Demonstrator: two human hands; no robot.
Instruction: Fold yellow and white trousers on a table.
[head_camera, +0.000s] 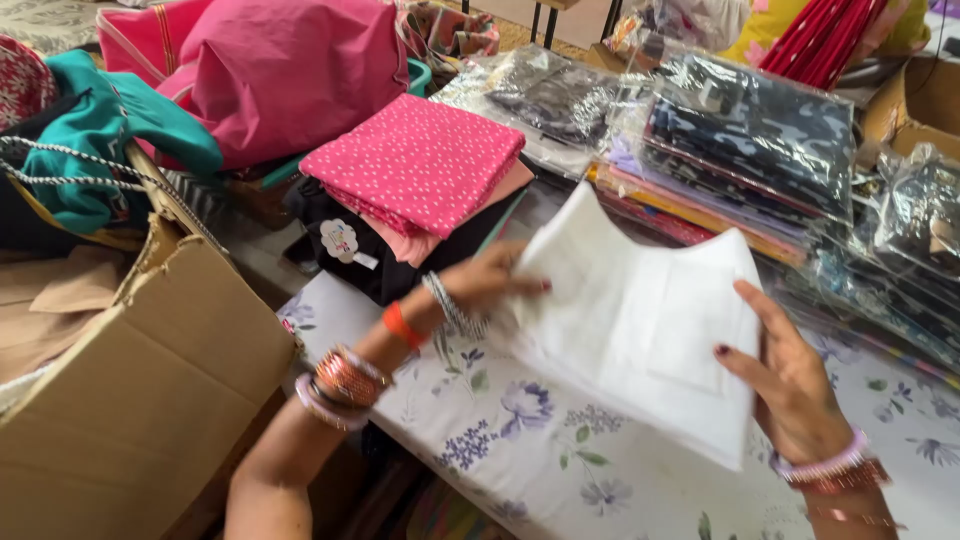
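A folded white cloth piece (640, 320) was held just above a table covered in a floral-printed sheet (530, 440), gripped from both sides by one person. The left hand (485, 285), its wrist stacked with orange, silver and copper bangles, pinched the cloth's left edge, fingers pressed together on the fabric. The right hand (790, 385) supported the right edge, thumb on top of the cloth and fingers spread beside and behind it. Just beyond the cloth lay a folded pink dotted fabric (415, 165) resting on a black garment (380, 255). To the right, stacks of garments in clear plastic packets (750, 150) stood along the table. An open cardboard box (140, 380) sat at the left, with a heap of pink fabric (270, 70) and a teal garment (100, 130) behind it.
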